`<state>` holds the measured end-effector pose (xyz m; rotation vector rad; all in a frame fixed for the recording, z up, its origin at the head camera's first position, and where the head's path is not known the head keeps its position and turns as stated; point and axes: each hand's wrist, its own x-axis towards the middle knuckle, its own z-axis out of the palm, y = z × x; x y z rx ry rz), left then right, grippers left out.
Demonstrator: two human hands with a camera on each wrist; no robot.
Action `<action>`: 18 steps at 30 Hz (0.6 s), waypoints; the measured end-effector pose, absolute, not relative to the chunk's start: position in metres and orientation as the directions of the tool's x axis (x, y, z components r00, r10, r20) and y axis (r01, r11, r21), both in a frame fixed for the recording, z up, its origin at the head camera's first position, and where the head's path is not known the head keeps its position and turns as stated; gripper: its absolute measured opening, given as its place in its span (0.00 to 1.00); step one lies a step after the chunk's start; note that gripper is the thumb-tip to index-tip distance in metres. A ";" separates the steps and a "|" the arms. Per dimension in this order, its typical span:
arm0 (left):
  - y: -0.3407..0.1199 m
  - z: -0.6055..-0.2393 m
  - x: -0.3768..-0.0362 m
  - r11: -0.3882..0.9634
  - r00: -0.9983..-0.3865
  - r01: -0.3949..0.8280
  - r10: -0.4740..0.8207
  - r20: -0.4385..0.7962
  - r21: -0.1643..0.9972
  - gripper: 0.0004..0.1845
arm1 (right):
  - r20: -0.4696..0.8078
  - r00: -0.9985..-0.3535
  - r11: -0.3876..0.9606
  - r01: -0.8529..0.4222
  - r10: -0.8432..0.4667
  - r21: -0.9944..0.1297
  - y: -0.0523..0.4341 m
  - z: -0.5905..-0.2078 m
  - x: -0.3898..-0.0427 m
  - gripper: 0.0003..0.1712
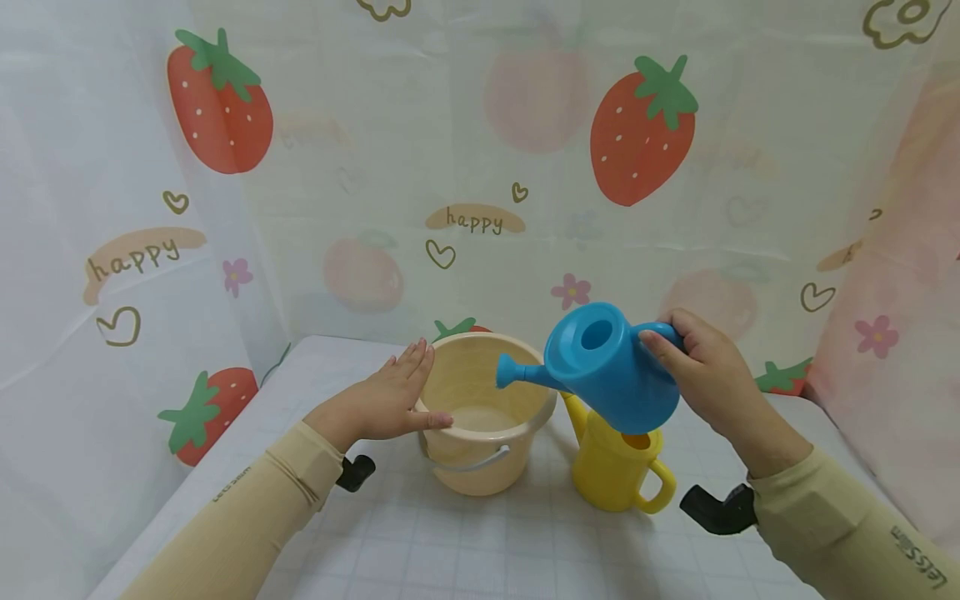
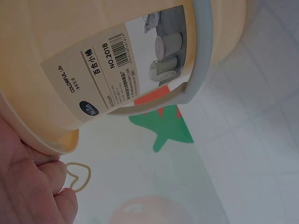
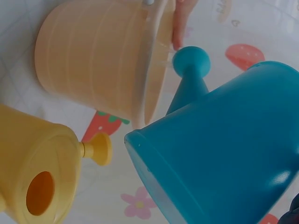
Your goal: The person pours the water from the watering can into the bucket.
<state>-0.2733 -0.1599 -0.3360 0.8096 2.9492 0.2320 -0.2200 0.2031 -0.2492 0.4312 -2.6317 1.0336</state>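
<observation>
A cream plastic bucket [image 1: 480, 417] with a pale grey handle stands on the table, with a little water in it. My left hand [image 1: 390, 396] rests against its left rim with straight fingers, the thumb along the rim. My right hand [image 1: 693, 367] grips the handle of a blue watering can [image 1: 607, 367], held tilted in the air with its spout [image 1: 517, 373] over the bucket's right rim. In the right wrist view thin water streams run from the blue spout [image 3: 190, 63] into the bucket [image 3: 98, 56]. The left wrist view shows the bucket's label [image 2: 117, 70] and my fingers [image 2: 32, 186] at its rim.
A yellow watering can [image 1: 618, 462] stands on the table just right of the bucket, under the blue can; it appears as the yellow can [image 3: 37, 182] in the right wrist view. A strawberry-print curtain [image 1: 480, 167] encloses the white gridded tabletop [image 1: 487, 550] on three sides.
</observation>
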 end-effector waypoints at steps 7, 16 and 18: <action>-0.160 -0.336 -0.273 0.847 -0.855 0.507 0.518 -0.029 0.163 0.61 | 0.367 -0.915 0.703 -0.373 -0.170 -0.605 0.204 -0.249 -0.220 0.24; -0.160 -0.336 -0.273 0.846 -0.854 0.508 0.519 -0.030 0.165 0.61 | 0.368 -0.915 0.707 -0.371 -0.167 -0.602 0.204 -0.248 -0.219 0.23; -0.160 -0.335 -0.273 0.845 -0.854 0.509 0.519 -0.029 0.165 0.61 | 0.366 -0.915 0.707 -0.370 -0.167 -0.603 0.204 -0.248 -0.219 0.23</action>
